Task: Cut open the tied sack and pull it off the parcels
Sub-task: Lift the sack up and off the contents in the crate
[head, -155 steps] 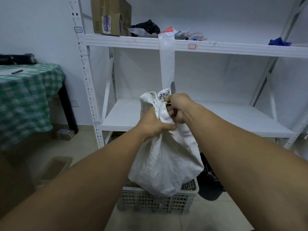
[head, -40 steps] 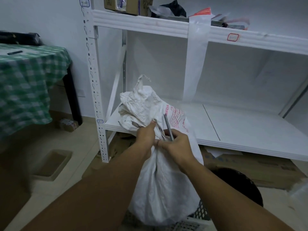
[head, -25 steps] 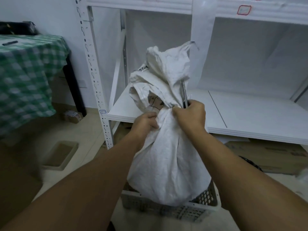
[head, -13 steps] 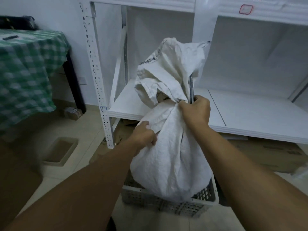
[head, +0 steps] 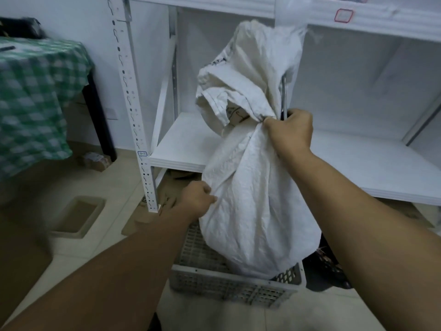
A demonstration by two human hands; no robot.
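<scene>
White sack [head: 253,187] is hanging in the centre of the frame, its bottom in the grey crate [head: 229,285] below. The right hand [head: 290,131] is gripping the bunched neck with a thin blade [head: 284,96] pointing up. The left hand [head: 196,197] is pinching the sack's side, lower left. I think a hard pull is risking the blade slipping into fingers or the brown parcel [head: 236,113] at the opening.
</scene>
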